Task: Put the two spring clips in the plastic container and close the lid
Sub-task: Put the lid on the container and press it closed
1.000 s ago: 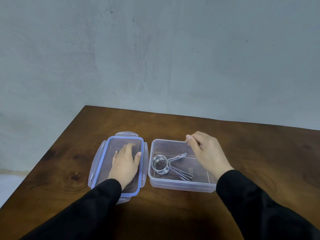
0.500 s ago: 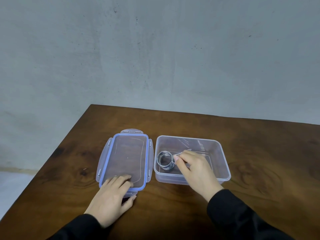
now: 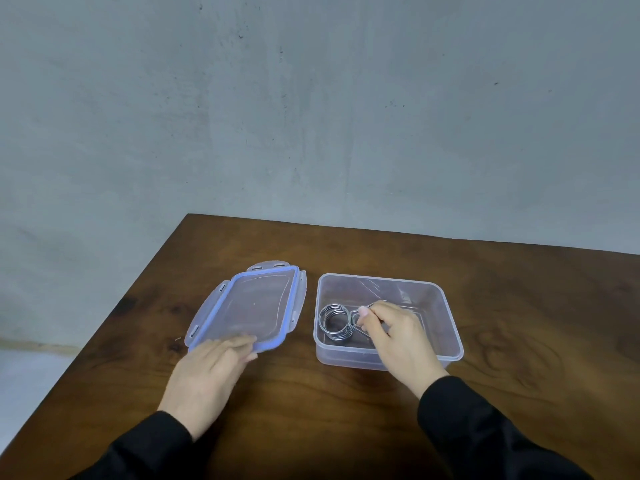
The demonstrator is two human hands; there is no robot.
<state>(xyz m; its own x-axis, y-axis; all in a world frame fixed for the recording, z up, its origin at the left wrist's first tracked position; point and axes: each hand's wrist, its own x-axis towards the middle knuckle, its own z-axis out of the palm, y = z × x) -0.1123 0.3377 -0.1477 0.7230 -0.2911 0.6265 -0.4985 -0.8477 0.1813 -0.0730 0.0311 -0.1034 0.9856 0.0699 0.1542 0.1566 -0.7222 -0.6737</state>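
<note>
A clear plastic container stands open on the brown table. Inside it lie metal spring clips, their coils at the left end. My right hand reaches into the container, fingers pinched on the clips' handles; the hand hides most of the handles. The lid, clear with a blue rim and side flaps, lies flat to the left of the container. My left hand grips the lid's near edge, fingers over its rim.
The wooden table ends at its left edge and far edge, with a grey wall behind. Bare wood lies to the right of the container and in front of both hands.
My left hand slid from flat on the lid back to its near edge and took hold there. My right hand came from the container's far rim down inside onto the clips.
</note>
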